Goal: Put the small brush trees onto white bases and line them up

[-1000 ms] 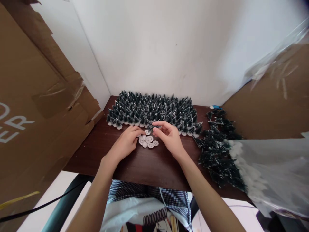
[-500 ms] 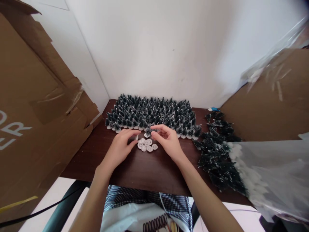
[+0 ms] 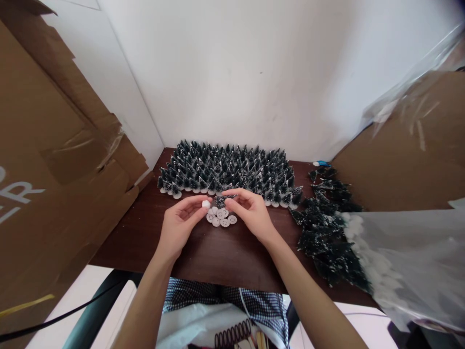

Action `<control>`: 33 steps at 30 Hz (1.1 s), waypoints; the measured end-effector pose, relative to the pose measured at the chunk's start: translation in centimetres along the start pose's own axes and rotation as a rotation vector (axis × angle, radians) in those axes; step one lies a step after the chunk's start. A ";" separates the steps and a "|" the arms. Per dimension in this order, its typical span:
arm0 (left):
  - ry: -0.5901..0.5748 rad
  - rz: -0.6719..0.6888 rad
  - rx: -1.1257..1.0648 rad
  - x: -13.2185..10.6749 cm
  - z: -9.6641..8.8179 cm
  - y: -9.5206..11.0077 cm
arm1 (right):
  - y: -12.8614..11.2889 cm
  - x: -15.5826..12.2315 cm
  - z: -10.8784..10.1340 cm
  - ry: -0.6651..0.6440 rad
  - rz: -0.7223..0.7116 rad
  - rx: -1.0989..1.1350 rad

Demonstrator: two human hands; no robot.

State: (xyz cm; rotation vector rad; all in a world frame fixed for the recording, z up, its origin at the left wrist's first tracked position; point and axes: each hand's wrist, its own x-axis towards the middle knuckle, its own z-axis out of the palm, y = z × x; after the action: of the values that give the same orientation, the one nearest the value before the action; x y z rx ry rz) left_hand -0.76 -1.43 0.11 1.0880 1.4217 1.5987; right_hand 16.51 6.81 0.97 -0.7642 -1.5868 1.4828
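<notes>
Between the thumb and fingers of my left hand (image 3: 183,218) is a white round base (image 3: 206,204). My right hand (image 3: 250,209) pinches a small dark green artificial tree (image 3: 221,199) with white flecks; it lies sideways, its wide end toward the left hand. The tree and the base are close but apart. Just below them, several loose white discs (image 3: 221,217) lie in a small heap on the dark brown table (image 3: 225,254). Behind my hands stand many similar small trees (image 3: 232,167) on white bases, in dense rows.
More flecked trees without visible bases (image 3: 327,232) are piled at the right, beside a clear plastic bag (image 3: 417,257) with white discs at its edge. Cardboard boxes (image 3: 54,145) flank the table. A blue and white object (image 3: 321,164) lies near the back wall.
My left hand has moved slightly right, and the white base in it is now turned to show more of its face. The tree in my right hand has shifted slightly left.
</notes>
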 end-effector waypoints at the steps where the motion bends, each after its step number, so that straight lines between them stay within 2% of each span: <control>1: -0.003 -0.002 0.000 0.0 0.0 0.0 | 0.0 0.0 0.0 -0.004 0.001 0.006; 13: -0.003 -0.002 -0.012 -0.2 0.3 -0.1 | 0.0 -0.1 -0.1 -0.011 0.014 0.002; 22: 0.010 -0.049 -0.109 -0.1 0.4 0.0 | 0.2 0.0 -0.1 -0.022 0.022 0.028; 33: 0.020 0.021 0.017 -0.2 0.5 0.0 | 0.2 -0.1 -0.1 -0.020 -0.038 -0.084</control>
State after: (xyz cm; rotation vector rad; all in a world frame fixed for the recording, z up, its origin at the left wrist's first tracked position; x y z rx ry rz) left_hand -0.20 -1.38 0.10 1.1029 1.4442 1.6193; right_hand 16.66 6.81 0.78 -0.7643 -1.6779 1.4081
